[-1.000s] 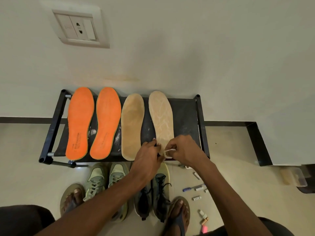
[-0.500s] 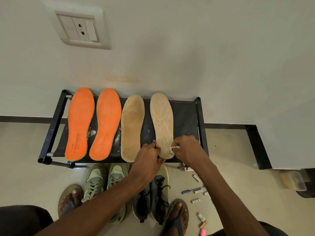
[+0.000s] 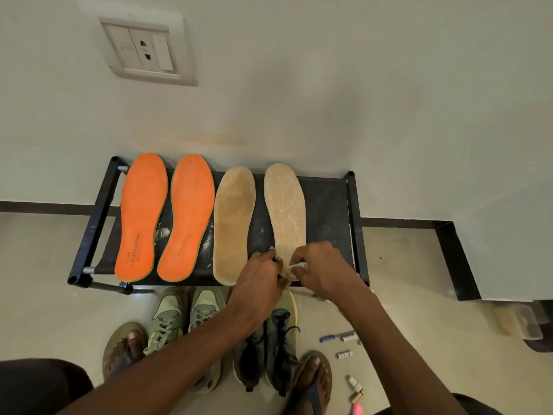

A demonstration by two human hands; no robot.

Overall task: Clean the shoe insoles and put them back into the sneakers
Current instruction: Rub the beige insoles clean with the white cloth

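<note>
Pinching a small white wipe (image 3: 299,266), the right hand (image 3: 321,272) presses it onto the heel end of the patterned insole (image 3: 285,217); its fingers are curled round the wipe. The left hand (image 3: 259,281) grips the same heel end from the left side, fingertips on the insole edge, thumb hidden. Both hands meet at the near end of this insole, almost touching.

Surface: a low black rack (image 3: 329,214) with a dark, scuffed top, standing against a pale wall (image 3: 329,85) on a light tiled floor (image 3: 39,280). A switch plate with socket (image 3: 146,50) is on the wall above left.

The patterned insole lies flat on the rack, rightmost of four. Its long axis runs from near edge to wall, toe toward the wall, heel toward the person. Just left of it lies the plain tan insole (image 3: 233,223), parallel, apart by a narrow gap. Further left are two orange insoles (image 3: 140,217), also parallel, toes to the wall; their toes overhang the rear edge.

On the floor below the rack stand green sneakers (image 3: 185,322) and dark sneakers (image 3: 270,348), toes toward the rack, partly hidden by the forearms. Sandalled feet flank them. Small items (image 3: 344,354) lie scattered on the floor to the right; what they are cannot be told.
</note>
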